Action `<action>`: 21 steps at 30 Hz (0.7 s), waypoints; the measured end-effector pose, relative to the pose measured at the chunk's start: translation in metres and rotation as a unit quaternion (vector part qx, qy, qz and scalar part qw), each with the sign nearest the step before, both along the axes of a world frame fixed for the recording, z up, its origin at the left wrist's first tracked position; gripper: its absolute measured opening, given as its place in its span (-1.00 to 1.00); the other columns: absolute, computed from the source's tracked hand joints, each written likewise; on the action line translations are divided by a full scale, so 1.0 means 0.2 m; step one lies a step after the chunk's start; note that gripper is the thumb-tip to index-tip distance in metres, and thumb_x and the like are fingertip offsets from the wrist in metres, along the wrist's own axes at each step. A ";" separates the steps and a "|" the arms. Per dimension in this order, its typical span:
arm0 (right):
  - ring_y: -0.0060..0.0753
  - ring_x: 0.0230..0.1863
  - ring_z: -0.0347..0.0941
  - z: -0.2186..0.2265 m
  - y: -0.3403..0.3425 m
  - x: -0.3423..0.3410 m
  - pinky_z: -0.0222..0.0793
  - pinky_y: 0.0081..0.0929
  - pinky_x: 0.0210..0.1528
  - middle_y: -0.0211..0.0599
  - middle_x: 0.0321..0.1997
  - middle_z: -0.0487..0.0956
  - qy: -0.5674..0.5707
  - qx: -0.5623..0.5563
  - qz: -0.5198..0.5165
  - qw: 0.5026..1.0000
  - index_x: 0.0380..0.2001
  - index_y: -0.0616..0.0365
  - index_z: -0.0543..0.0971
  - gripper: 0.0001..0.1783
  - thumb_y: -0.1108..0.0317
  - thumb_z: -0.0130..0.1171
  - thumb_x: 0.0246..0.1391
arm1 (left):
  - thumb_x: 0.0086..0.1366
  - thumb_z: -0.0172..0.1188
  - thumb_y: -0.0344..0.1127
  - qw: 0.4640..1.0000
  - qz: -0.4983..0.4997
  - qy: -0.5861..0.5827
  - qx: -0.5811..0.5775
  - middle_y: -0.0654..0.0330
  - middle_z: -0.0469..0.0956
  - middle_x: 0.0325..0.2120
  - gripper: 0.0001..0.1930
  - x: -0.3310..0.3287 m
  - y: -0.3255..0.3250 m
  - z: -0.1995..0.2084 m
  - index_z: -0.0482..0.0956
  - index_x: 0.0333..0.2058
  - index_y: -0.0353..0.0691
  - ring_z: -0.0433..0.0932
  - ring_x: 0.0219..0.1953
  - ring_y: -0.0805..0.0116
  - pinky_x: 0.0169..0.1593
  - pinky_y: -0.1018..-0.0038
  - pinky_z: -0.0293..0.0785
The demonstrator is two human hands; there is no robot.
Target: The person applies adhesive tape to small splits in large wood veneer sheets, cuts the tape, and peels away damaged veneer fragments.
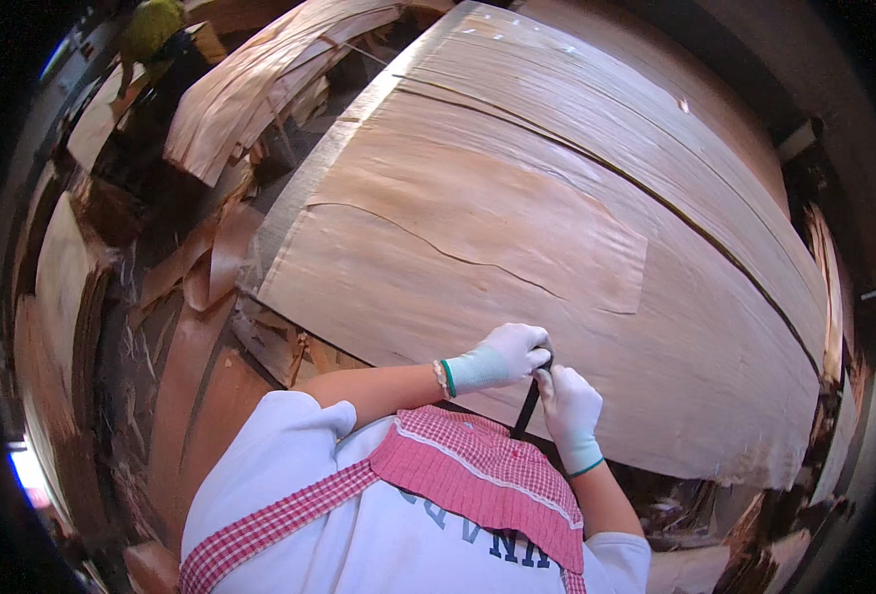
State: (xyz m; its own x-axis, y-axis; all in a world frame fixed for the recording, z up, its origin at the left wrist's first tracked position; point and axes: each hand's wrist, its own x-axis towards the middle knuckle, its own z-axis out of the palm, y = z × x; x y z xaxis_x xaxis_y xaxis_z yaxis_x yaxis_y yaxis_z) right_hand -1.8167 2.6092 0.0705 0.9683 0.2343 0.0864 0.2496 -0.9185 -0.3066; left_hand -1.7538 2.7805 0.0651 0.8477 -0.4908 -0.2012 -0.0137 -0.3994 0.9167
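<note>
Both my hands wear white knit gloves with green cuffs and are close together over the near edge of a large stack of wood veneer sheets. My left hand is closed around the upper end of a narrow black strip, which runs down toward my apron. Just below and to the right, my right hand is closed with its fingertips at the same end. The fingers partly hide that end. Beyond my hands, a smaller veneer piece with a long crack lies on the stack.
Long dark splits cross the top sheet. Bent veneer offcuts are heaped at the far left, and more veneer scraps lie along the left side. At the far upper left a person in a yellow top is partly visible.
</note>
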 end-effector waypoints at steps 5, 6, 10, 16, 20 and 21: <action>-0.42 -0.45 0.50 -0.07 0.03 0.03 0.44 -0.39 -0.36 -0.34 -0.44 0.55 0.344 0.465 -0.126 0.806 -0.28 0.25 0.53 -0.59 0.05 0.07 0.32 | 0.31 0.10 -0.25 0.998 0.059 0.005 -0.026 -0.08 0.63 -0.29 -0.74 -0.05 0.01 -0.01 0.58 -0.15 -0.29 0.63 -0.20 0.02 -0.09 0.25 0.53; -0.49 -0.45 0.47 -0.09 0.06 0.05 0.45 -0.40 -0.37 -0.38 -0.44 0.52 0.404 0.479 -0.125 0.769 -0.25 0.24 0.51 -0.60 0.05 0.07 0.33 | 0.32 0.10 -0.25 0.997 0.073 -0.004 -0.028 -0.09 0.62 -0.27 -0.74 -0.05 0.04 -0.02 0.57 -0.14 -0.28 0.63 -0.18 0.02 -0.07 0.25 0.53; -0.51 -0.66 0.34 -0.18 0.07 0.31 0.37 -0.49 -0.58 -0.38 -0.57 0.42 0.420 0.420 -0.146 0.791 -0.35 0.16 0.41 -0.68 0.13 -0.02 0.34 | 0.34 0.11 -0.23 0.977 0.172 -0.125 0.020 -0.08 0.58 -0.14 -0.72 0.13 0.33 -0.13 0.53 -0.06 -0.25 0.57 -0.06 -0.02 0.03 0.20 0.48; -0.41 -0.62 0.36 -0.28 0.04 0.94 0.32 -0.39 -0.55 -0.29 -0.59 0.42 0.201 0.170 -0.131 0.956 -0.26 0.19 0.40 -0.77 0.23 -0.07 0.35 | 0.28 0.12 -0.22 0.853 0.331 -0.234 0.330 -0.01 0.55 -0.09 -0.76 0.95 1.15 -0.54 0.55 -0.14 -0.18 0.51 -0.03 -0.02 0.05 0.16 0.44; 0.27 -0.31 0.52 -0.27 0.32 1.35 0.35 0.08 -0.33 0.16 -0.37 0.58 0.038 -0.010 0.016 0.999 -0.25 0.19 0.44 -0.78 0.24 -0.01 0.29 | 0.17 0.15 -0.27 0.735 0.377 -0.393 0.405 0.06 0.54 -0.26 -0.87 1.43 1.55 -0.76 0.51 -0.33 -0.15 0.51 -0.12 0.08 -0.03 0.15 0.46; 0.25 -0.30 0.54 -0.28 0.45 1.46 0.37 0.08 -0.32 0.13 -0.38 0.59 0.045 -0.044 0.025 0.998 -0.23 0.15 0.46 -0.78 0.22 -0.02 0.29 | 0.16 0.16 -0.27 0.733 0.390 -0.371 0.416 0.06 0.54 -0.26 -0.87 1.48 1.61 -0.80 0.50 -0.34 -0.15 0.51 -0.13 0.09 -0.03 0.16 0.46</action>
State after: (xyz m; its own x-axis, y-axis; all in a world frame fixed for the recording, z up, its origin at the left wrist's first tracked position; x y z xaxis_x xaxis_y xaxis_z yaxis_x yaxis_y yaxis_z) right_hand -1.5254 2.6994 0.0149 0.9581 0.2855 -0.0236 0.2710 -0.9298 -0.2491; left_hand -1.4587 3.1023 -0.0945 0.8328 0.2317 0.5028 0.1438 -0.9675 0.2078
